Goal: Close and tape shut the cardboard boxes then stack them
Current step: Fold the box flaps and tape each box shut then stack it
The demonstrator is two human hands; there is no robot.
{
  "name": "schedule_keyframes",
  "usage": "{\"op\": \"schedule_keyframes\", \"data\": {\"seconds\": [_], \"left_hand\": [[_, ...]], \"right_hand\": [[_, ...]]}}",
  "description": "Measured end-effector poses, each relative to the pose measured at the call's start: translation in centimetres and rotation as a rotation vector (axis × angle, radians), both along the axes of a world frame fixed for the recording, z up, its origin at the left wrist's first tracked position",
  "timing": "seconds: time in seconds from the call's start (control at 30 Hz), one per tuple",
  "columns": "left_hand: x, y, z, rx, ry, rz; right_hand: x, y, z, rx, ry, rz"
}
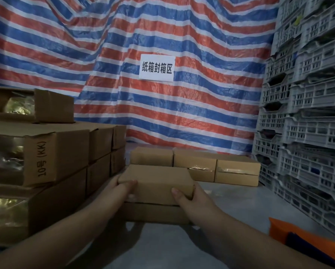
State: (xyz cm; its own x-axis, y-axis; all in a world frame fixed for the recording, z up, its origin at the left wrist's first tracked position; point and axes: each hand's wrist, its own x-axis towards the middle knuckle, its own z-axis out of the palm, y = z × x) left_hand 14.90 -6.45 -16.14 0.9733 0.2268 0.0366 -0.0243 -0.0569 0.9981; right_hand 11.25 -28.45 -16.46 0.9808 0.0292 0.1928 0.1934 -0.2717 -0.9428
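Both hands wrapped around one small closed box (156,181): left hand (122,188) and right hand (184,197) gripping its ends, probably for steady stacking on the box below (155,213).

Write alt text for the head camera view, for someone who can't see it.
Both hands, left and right, grip a closed box atop another box. More boxes sit behind; a striped tarp carries a sign.

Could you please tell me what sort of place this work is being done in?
Probably a warehouse packing corner. A sign on the striped tarp reads "carton sealing area", cardboard boxes are stacked at the left, and grey plastic crates are piled at the right.
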Motion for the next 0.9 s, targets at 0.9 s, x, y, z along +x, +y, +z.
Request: {"op": "schedule_keyframes", "data": {"seconds": [0.9], "left_hand": [[12.2, 2.1, 1.0, 0.04, 0.09, -0.03]], "right_hand": [[15.4, 4.0, -0.2, 0.03, 0.008, -0.054]]}}
